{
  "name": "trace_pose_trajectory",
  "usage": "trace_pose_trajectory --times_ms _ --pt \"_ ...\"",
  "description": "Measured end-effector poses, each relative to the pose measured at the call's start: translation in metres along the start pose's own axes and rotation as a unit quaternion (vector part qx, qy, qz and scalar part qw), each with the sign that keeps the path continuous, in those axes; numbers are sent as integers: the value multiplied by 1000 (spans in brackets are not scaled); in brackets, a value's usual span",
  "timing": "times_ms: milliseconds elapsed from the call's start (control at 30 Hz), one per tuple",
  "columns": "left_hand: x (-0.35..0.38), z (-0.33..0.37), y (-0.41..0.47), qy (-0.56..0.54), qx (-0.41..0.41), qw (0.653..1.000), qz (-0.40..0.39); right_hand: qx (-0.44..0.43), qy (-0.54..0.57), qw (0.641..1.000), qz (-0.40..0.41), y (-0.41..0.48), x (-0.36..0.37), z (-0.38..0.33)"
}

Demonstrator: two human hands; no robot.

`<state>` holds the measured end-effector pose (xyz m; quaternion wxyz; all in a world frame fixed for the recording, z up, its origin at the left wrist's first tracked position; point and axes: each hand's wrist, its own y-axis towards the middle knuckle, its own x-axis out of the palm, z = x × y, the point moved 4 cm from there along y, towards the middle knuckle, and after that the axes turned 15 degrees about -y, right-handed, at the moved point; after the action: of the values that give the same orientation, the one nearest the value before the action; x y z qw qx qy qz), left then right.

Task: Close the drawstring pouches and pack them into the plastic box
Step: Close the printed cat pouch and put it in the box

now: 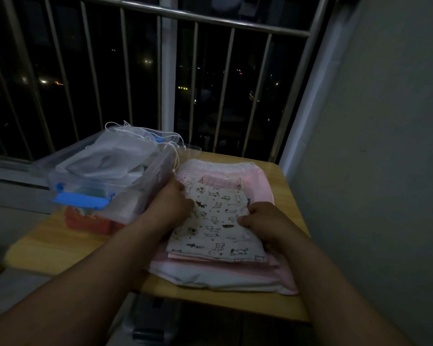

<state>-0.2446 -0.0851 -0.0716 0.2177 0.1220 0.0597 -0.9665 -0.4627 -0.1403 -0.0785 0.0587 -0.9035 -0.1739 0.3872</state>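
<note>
Gripping pouch (pixel 218 221), seemingly: 2 curled hands (pixel 173 206) (pixel 263 218)

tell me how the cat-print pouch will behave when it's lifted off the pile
Probably floppy: the cat-print pouch is thin cloth lying flat, so it would likely sag between the left hand and right hand holding its edges. Likely light, since it looks flat and unfilled. Cloth on cloth, hardly slippery.

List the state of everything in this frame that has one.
cat-print pouch: flat atop the pink pouches, held at both side edges.
left hand: grips the pouch's left edge.
right hand: pinches its right edge.
plastic box: lid off, filled above its rim.
blue latch: unfastened.
white pouches: piled in the box, cords loose.
pink pouches: stacked flat, not yet packed.
</note>
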Motion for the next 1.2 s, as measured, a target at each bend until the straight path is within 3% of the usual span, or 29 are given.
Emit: trace_pose_trajectory --times_ms 100,167,267,467,633,933,1200 --pt "-2 4 -2 -130 -40 991 5 44 213 975 -33 -4 -7 -2" --pt "-4 5 -5 -200 -80 977 -6 59 287 953 -80 -11 -10 -2" --pt "-1 2 -10 -196 -109 974 -31 54 237 965 -103 -13 -8 7" --pt "1 -6 -9 -170 -120 977 -38 58 105 993 -20 0 -5 16" --pt "-1 -6 -11 -184 -161 966 -80 67 181 972 -133 -3 -12 25" --pt "-2 -9 1 -131 -125 979 -96 12 218 976 -17 20 -3 25" --pt "15 -9 1 -301 -149 935 -114 -30 329 944 -26 24 6 11"
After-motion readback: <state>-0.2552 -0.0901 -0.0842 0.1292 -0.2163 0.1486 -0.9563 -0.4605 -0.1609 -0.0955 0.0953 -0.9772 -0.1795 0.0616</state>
